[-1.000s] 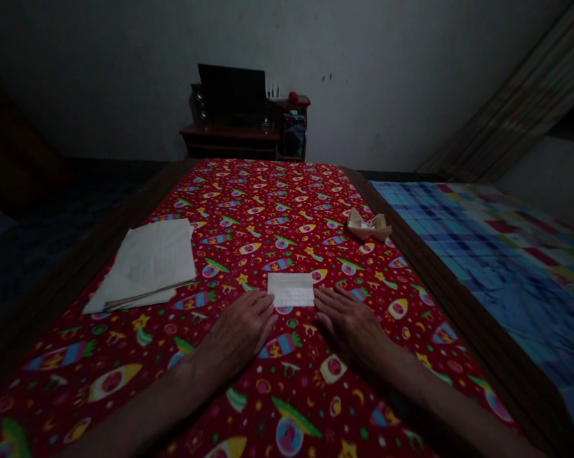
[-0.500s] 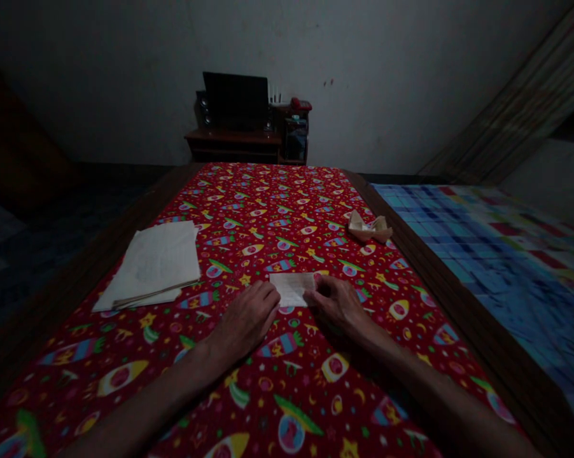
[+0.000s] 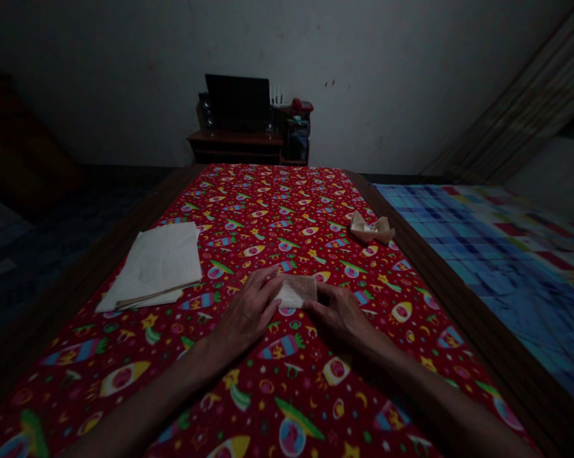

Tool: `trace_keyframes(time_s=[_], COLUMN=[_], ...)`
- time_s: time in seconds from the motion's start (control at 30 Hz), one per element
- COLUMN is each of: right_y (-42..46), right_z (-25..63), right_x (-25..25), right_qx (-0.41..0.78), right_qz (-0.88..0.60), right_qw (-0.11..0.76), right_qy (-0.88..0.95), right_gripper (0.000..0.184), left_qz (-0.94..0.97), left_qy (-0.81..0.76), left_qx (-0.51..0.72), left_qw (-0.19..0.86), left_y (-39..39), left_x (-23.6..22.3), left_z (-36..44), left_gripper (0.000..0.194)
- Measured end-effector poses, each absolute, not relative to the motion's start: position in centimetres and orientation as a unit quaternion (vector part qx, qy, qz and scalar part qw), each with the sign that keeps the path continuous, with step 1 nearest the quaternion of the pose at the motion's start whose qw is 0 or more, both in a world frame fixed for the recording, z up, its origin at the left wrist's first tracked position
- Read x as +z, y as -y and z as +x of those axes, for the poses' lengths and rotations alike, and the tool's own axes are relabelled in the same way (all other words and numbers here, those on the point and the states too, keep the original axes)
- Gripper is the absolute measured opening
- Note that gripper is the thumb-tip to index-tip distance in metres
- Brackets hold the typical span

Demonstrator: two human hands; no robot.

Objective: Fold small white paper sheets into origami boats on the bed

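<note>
Pinching, w/ thumb + fingers of bare R hand (image 3: 343,312), R end of small whitish paper rectangle (image 3: 297,292). Covering L end w/ bent fingers of bare L hand (image 3: 252,302); can't tell if gripping. Having rectangle betw. hands on red rocket-print cloth (image 3: 315,394), R of stacked white sheets (image 3: 165,259).

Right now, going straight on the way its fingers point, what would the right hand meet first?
The small paper: the right hand points at its right edge and seems to touch it. Past that, the left hand probably comes next, though depth is hard to judge.
</note>
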State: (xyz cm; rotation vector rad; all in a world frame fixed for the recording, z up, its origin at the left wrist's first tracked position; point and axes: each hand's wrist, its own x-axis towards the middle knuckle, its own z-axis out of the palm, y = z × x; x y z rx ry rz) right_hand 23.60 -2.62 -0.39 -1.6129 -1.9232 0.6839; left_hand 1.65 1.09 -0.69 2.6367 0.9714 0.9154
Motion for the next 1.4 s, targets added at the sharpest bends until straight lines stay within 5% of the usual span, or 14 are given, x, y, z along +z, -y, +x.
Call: trace_keyframes(time_s=[0.2, 0.4, 0.67, 0.87, 1.03, 1.2, 1.4], right_y=[2.5, 2.1, 2.4, 2.5, 2.6, 2.7, 2.6], right_z=[23.2, 23.2, 23.3, 23.3, 23.1, 23.1, 22.9], right_x=[-1.3, -2.7, -2.2, -2.6, -2.5, -2.6, -2.4], right_qx=[0.239, 0.182, 0.104, 0.081, 0.099, 0.074, 0.089], right_qz=[-0.569, -0.568, -0.547, -0.555, -0.557, -0.536, -0.547], right_qw=[0.3, 0.313, 0.322, 0.317, 0.331, 0.346, 0.342], right_qy=[0.727, 0.739, 0.766, 0.765, 0.755, 0.766, 0.759], right_gripper=[0.031, 0.064, 0.013, 0.029, 0.017, 0.033, 0.025], left_qz=[0.894, 0.886, 0.888, 0.893, 0.895, 0.894, 0.896], left_qy=[-0.313, -0.334, -0.318, -0.312, -0.308, -0.3, -0.301], left_qx=[0.308, 0.301, 0.309, 0.301, 0.302, 0.315, 0.309], left_qw=[0.089, 0.11, 0.124, 0.118, 0.109, 0.109, 0.107], left_y=[-1.2, -1.9, -2.2, -2.0, -2.1, -2.1, -2.1], left_x=[0.1, -0.8, -2.1, -2.2, -2.2, -2.3, -2.5], left_z=[2.4, 2.7, 2.5, 2.4, 2.4, 2.3, 2.3], left_gripper=[0.044, 0.025, 0.03, 0.037, 0.037, 0.037, 0.038])
